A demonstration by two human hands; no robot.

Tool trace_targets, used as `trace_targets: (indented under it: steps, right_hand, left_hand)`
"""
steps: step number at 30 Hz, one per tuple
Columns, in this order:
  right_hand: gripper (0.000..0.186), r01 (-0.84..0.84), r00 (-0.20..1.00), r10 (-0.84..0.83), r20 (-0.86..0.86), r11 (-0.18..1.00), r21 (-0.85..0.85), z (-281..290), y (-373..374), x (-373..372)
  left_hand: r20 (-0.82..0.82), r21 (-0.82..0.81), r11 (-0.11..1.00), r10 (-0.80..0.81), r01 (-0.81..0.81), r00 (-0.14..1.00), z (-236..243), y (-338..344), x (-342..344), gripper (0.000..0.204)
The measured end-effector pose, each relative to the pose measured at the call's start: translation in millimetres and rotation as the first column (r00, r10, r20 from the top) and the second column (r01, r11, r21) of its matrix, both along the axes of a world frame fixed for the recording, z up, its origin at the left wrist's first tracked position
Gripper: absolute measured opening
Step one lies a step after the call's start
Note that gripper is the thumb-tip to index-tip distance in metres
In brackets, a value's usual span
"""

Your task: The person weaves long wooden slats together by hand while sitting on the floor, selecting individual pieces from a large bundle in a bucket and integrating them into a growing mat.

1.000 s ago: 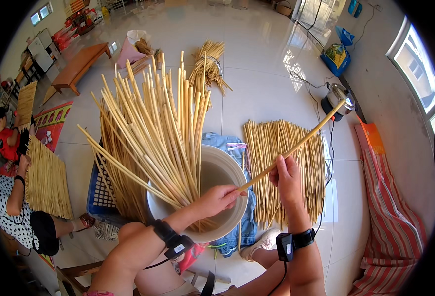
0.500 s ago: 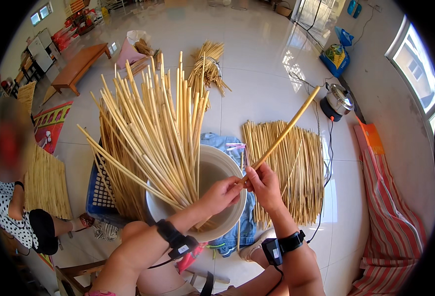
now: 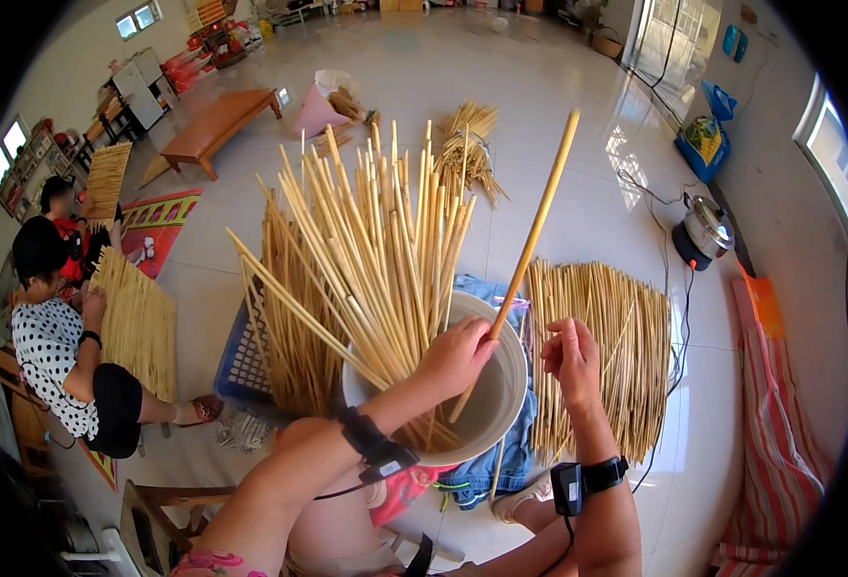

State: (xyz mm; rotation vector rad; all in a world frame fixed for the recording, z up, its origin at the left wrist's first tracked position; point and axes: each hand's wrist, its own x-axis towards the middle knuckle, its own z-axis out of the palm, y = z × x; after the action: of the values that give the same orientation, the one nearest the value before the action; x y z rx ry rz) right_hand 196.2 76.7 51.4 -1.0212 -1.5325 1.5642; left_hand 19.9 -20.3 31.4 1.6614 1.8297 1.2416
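Note:
My left hand [image 3: 462, 356] is closed round a long yellow reed stick [image 3: 539, 221], held steeply over the white bucket [image 3: 516, 385], its lower end down in the bucket's mouth. Beside it, many pale reeds [image 3: 366, 279] stand fanned out in the bucket. My right hand [image 3: 568, 361] is right of the held stick and apart from it, fingers loosely bent and holding nothing. Beyond that hand lies a wide mat of laid reeds [image 3: 616, 365]. A blue plastic crate [image 3: 241, 375] with darker reeds stands left of the bucket, and blue denim cloth [image 3: 486, 476] lies under the bucket.
Two people [image 3: 59, 337] sit at the left with reed mats [image 3: 140, 317]. Behind are a low wooden table [image 3: 212, 130] and a reed bundle [image 3: 467, 144]. At the right are a steel pot [image 3: 708, 226] with cables, a blue bag [image 3: 703, 144] and striped cloth [image 3: 760, 442].
The stick has swung more upright, its lower end dropping into the bucket in my left hand. My right hand has let go and moved right. The view has shifted, showing both seated people.

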Motion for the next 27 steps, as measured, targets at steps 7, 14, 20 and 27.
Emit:
trace_targets:
  steps: [7, 14, 20, 27]
  right_hand:
    - [0.040, 0.007, 1.000, -0.006, -0.016, 0.999, 0.033, 6, 4, 7]
    - [0.036, 0.017, 0.999, -0.015, -0.051, 0.999, 0.041, 8, 6, 16]
    - [0.040, 0.005, 0.998, -0.004, -0.063, 1.000, 0.020, 8, 8, 19]
    - [0.041, 0.030, 1.000, -0.030, -0.008, 0.999, 0.016, 8, 10, 24]
  left_hand:
    - [0.132, 0.068, 0.994, 0.076, -0.086, 0.988, 50, -16, -23, 0.014]
    - [0.233, 0.257, 0.848, 0.412, -0.464, 0.881, 141, -87, -136, 0.023]
    - [0.260, 0.378, 0.606, 0.656, -0.700, 0.709, 168, -198, -245, 0.022]
    - [0.309, 0.312, 0.439, 0.792, -0.843, 0.527, 84, -293, -332, 0.023]
